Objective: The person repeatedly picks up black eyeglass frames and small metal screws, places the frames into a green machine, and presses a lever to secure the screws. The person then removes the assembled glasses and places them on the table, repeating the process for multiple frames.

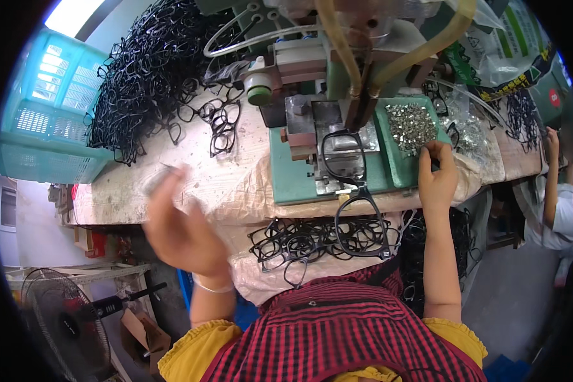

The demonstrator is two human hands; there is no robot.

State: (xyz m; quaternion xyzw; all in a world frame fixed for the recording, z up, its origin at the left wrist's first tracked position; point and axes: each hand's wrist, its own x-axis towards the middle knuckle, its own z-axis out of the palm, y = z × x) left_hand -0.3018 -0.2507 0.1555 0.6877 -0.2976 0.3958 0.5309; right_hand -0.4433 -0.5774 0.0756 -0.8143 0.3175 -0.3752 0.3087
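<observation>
My right hand [438, 175] is at the right rim of a green tray [391, 156], beside a heap of small silvery metal pieces [411, 129]. Its thumb and fingertips come together in a pinch; whatever is between them is too small to make out. My left hand [188, 229], smeared by motion, is raised over the left part of the bench, apart from the machine. A black eyeglass frame [363, 190] sits at the bench machine [328, 118]: one rim lies over the metal block, the other hangs over the front edge.
A tall heap of black eyeglass frames [149, 70] stands at the back left, with a few loose frames [223, 124] beside it. More frames [299, 242] lie in front of me. Turquoise baskets [51, 162] and a fan [63, 325] are left; another person [557, 204] is far right.
</observation>
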